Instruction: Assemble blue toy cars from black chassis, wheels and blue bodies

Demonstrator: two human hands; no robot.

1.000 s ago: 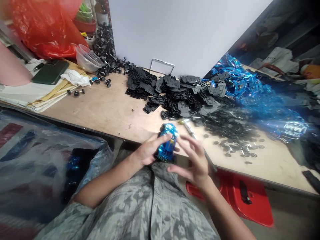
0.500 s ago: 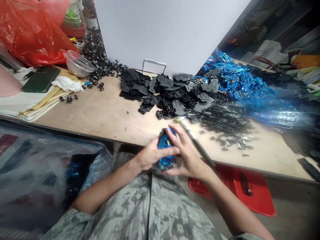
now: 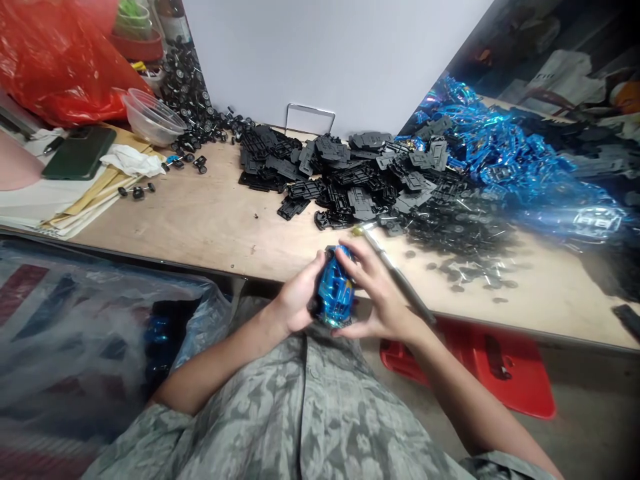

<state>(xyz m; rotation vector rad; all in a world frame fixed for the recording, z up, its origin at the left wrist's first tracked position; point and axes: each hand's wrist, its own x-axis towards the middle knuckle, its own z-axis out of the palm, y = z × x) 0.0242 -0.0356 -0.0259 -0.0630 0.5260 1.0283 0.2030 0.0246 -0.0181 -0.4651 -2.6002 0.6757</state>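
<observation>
A shiny blue toy car (image 3: 336, 293) is held between my two hands at the table's front edge, close to my body. My left hand (image 3: 299, 293) is closed along its left side, where a dark underside or wheel shows. With fingertips at one end and thumb at the other, my right hand (image 3: 376, 292) grips the same car. Just beyond my right hand lies a screwdriver-like tool (image 3: 397, 270) with a thin metal shaft and yellowish tip; its exact kind is unclear. Behind it are black plastic car bases (image 3: 345, 177) in a heap.
Wheel-and-axle parts (image 3: 463, 230) and blue car shells (image 3: 505, 153) pile up on the right. More wheels (image 3: 195, 110) lie back left, by a clear plastic bowl (image 3: 153, 119) and a phone (image 3: 80, 155). A white board (image 3: 320, 60) stands behind. A red stool (image 3: 525, 380) is below.
My left thumb has moved off the top of the toy car to its left side, so more of the blue shell shows. The view has shifted slightly.
</observation>
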